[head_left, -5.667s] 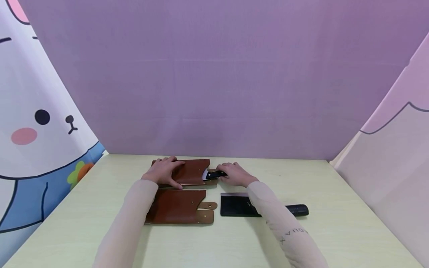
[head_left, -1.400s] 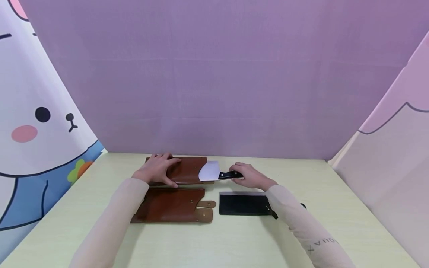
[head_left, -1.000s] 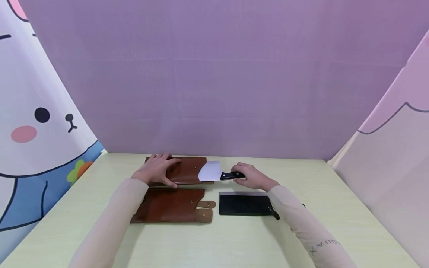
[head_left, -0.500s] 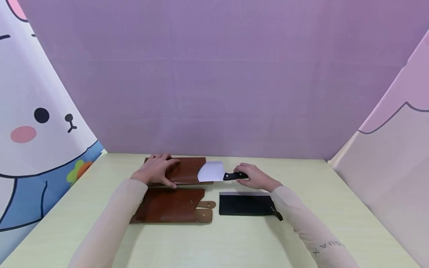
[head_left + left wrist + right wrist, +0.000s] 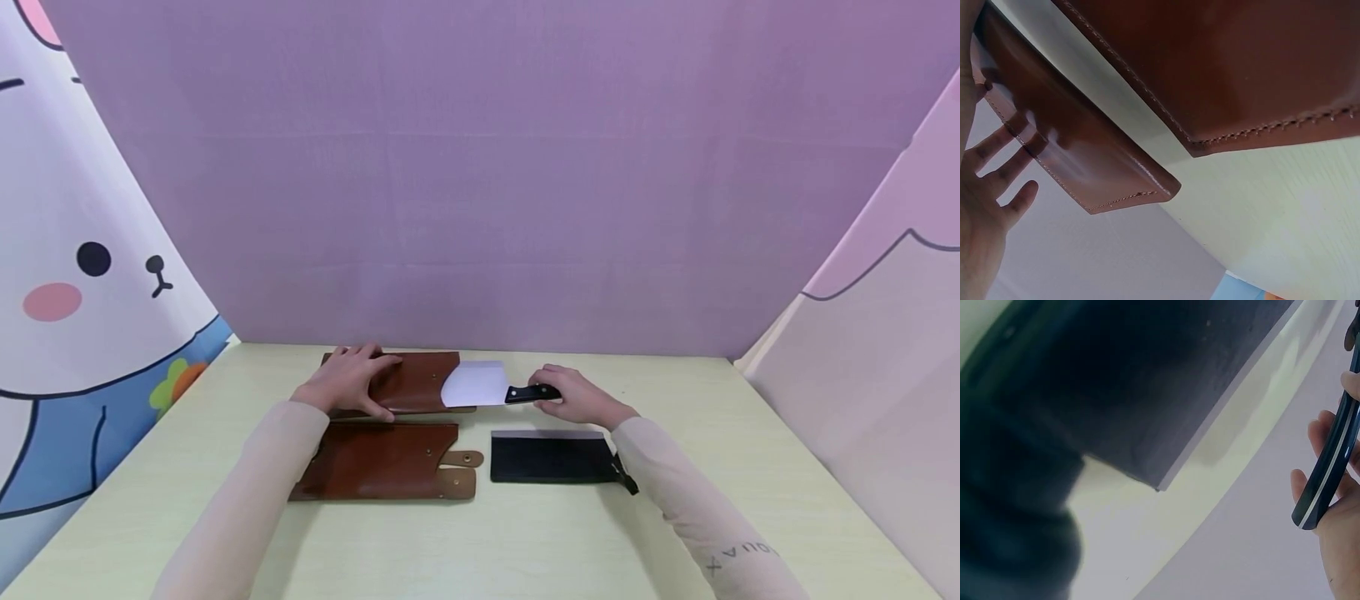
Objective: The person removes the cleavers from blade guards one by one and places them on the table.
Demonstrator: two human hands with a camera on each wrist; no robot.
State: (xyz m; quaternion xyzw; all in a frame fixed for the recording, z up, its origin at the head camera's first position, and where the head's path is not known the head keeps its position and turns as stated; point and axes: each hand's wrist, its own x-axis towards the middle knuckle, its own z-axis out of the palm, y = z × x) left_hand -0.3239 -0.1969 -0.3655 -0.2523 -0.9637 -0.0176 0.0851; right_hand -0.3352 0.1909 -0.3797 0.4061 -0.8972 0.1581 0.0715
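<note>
In the head view my left hand (image 5: 345, 379) holds the far brown leather knife sheath (image 5: 416, 383) down, thumb at its near edge and fingers over its far edge. The left wrist view shows fingertips along the stitched edge of this sheath (image 5: 1085, 137). My right hand (image 5: 577, 396) grips the black riveted handle of a cleaver (image 5: 476, 383). Its bright blade is partly out of the sheath's mouth, the rest hidden inside. In the right wrist view, fingers and thumb wrap the cleaver handle (image 5: 1329, 462).
A second brown sheath (image 5: 382, 462) with open straps lies nearer on the pale table (image 5: 465, 550). Right of it lies a black-bladed cleaver (image 5: 551, 458), its handle mostly under my right forearm. A purple cloth wall (image 5: 480, 208) rises behind the table.
My right hand has drawn the cleaver to the right, and much more of its blade shows outside the sheath. My left hand has shifted slightly left with the sheath.
</note>
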